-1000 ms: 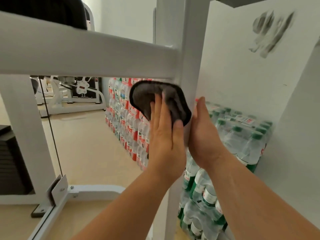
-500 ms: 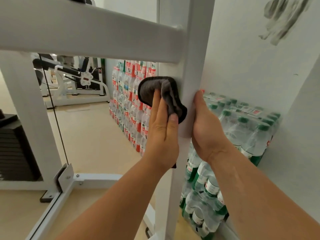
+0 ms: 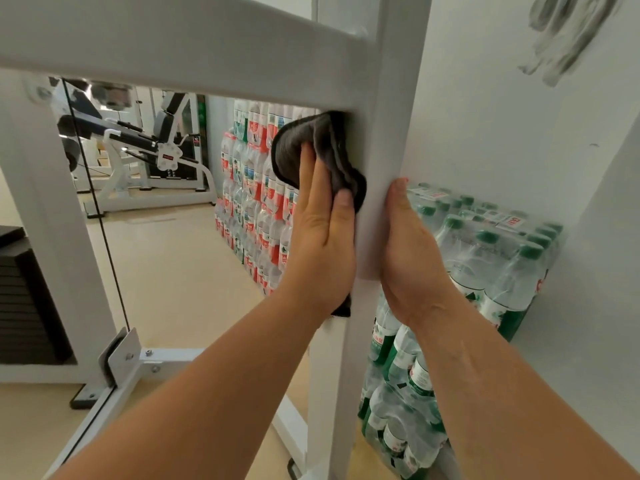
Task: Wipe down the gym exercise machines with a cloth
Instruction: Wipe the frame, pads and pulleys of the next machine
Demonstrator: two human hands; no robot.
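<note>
Pressing a dark grey cloth (image 3: 311, 147) flat against the left side of a white upright post (image 3: 391, 133) with the left hand (image 3: 322, 244): fingers straight and laid over the cloth, thumb resting on the fold nearest the post, nothing curled tight round it. Bunching up above the fingertips, right under the white crossbar (image 3: 173, 46), and peeking out again below the heel of the palm. Laying the right hand (image 3: 412, 258) on the other side of the same post, straight across from the left hand, thumb pointing up along the edge. Hiding the other fingers behind the post, so no telling whether wrapping round it or lying straight. Judging the cloth as soft, light and floppy, probably sliding easily on smooth painted metal. So best holding it with a flat palm over the middle, not pinching a corner, to stop loose ends flapping or slipping out. Judging the post as hard, stiff and heavy, likely not budging under a push, and so making a good spot for steadying. Sitting just past the right hand, close to the wall: wrapped packs of green-capped water bottles (image 3: 491, 258). Standing further off, beyond the left fingertips: more stacked bottle packs with red labels (image 3: 256, 188). Hanging well off to the left of the grip: a thin steel cable (image 3: 93, 202), with a black weight stack (image 3: 20, 299) beside it.
</note>
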